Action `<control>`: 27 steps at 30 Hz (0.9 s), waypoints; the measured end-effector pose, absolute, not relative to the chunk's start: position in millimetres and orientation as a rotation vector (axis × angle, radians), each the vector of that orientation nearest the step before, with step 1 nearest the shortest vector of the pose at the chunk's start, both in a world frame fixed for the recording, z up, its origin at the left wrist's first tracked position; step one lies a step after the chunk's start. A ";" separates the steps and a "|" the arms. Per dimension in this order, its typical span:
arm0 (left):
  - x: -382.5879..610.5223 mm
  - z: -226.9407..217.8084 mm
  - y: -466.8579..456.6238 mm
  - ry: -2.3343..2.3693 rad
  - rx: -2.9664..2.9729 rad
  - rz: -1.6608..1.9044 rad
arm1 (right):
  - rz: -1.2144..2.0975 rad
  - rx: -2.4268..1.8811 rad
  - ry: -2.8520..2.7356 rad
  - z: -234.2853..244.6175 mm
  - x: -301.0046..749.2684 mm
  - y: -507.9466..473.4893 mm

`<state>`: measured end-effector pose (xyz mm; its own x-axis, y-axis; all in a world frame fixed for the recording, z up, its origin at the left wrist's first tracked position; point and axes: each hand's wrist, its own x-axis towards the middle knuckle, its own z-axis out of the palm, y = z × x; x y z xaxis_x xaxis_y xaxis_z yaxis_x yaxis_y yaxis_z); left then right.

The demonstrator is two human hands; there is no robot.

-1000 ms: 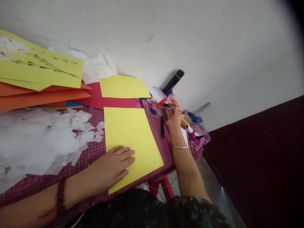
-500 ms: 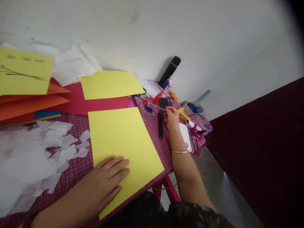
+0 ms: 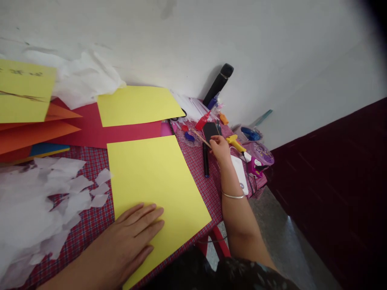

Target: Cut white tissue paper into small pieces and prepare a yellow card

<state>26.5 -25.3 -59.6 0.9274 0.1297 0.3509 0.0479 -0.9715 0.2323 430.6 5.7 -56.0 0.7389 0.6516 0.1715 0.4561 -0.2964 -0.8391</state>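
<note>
My left hand (image 3: 130, 237) lies flat, fingers stretched out, on the near corner of a yellow paper sheet (image 3: 157, 181) on the red checked tablecloth (image 3: 96, 217). My right hand (image 3: 220, 148) is pinched on a thin wooden stick (image 3: 201, 139) that points up and left toward a small clear dish with red and blue paint (image 3: 189, 136). A black marker (image 3: 206, 160) lies just left of that hand. A black phone (image 3: 211, 130) lies just beyond it.
Torn white tissue pieces (image 3: 45, 201) cover the left. Red, orange and yellow sheets (image 3: 133, 104) lie at the back. A black bottle (image 3: 218, 83) leans on the wall. A yellow glue gun (image 3: 236, 143), white box (image 3: 240, 173) and purple tool (image 3: 255, 164) crowd the right edge.
My right hand has drawn back toward me with the stick, from the far clutter to beside the marker. The view shifted right and down. My left hand stays flat on the sheet.
</note>
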 end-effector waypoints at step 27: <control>13.8 -96.4 -13.3 0.077 2.904 0.568 | 0.812 -2.075 -1.955 -13.1 361.4 -3.7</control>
<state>13.8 -13.3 -96.4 0.9256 0.0855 0.3686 0.0161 -0.9822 0.1872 361.4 -3.7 -13.1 -0.0120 0.9643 -0.2644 0.8679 -0.1213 -0.4817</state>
